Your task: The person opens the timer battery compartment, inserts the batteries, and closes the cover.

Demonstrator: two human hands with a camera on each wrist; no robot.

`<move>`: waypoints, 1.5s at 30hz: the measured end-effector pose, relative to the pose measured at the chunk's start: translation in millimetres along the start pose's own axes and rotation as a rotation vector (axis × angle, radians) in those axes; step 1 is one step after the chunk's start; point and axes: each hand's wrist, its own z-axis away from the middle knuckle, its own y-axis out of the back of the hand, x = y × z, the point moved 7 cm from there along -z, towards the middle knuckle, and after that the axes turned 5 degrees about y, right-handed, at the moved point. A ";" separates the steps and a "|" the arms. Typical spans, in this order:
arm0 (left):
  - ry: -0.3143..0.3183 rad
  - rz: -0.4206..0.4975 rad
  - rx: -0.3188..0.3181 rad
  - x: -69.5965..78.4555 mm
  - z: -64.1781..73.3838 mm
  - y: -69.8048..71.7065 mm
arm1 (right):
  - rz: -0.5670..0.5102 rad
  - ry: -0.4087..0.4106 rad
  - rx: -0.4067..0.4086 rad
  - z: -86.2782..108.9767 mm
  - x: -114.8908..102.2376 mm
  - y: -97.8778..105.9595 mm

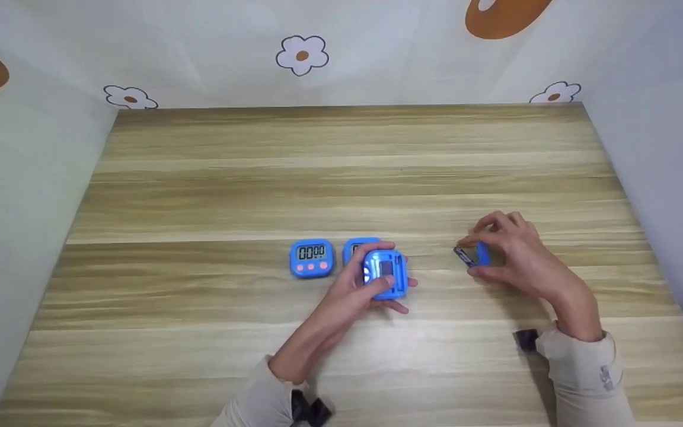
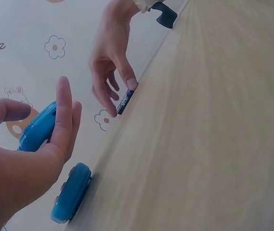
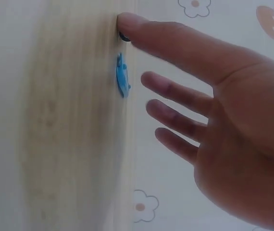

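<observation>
My left hand [image 1: 346, 292] holds a blue digital timer [image 1: 400, 274] with its back up. The battery slot in that back is uncovered, and my thumb lies across it. On the right, my right hand [image 1: 522, 261] pinches a small dark battery [image 1: 465, 257] by its ends between thumb and a finger, at the tabletop. The same battery [image 2: 126, 102] shows its printed side in the left wrist view. Just beside it lies a blue battery cover [image 1: 483, 254]; in the right wrist view the cover [image 3: 122, 77] lies below the thumb, which hides most of the battery.
Another blue timer [image 1: 312, 258] lies face up left of my left hand, its display reading zeros. A further timer [image 1: 360, 243] is partly hidden behind that hand. The wood-grain table [image 1: 341, 172] meets pale patterned walls [image 1: 223, 53] at the back and sides.
</observation>
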 end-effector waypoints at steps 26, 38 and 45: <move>-0.087 -0.029 -0.057 0.3 -1.1 -4.5 | -0.192 0.388 0.245 -20.6 -115.0 -20.2; -0.169 -0.150 -0.075 4.3 1.2 -3.6 | -0.410 0.109 0.162 -26.5 -90.3 -29.4; -0.210 -0.249 -0.019 6.5 0.9 -2.5 | -0.470 0.093 0.198 -29.4 -104.9 -15.9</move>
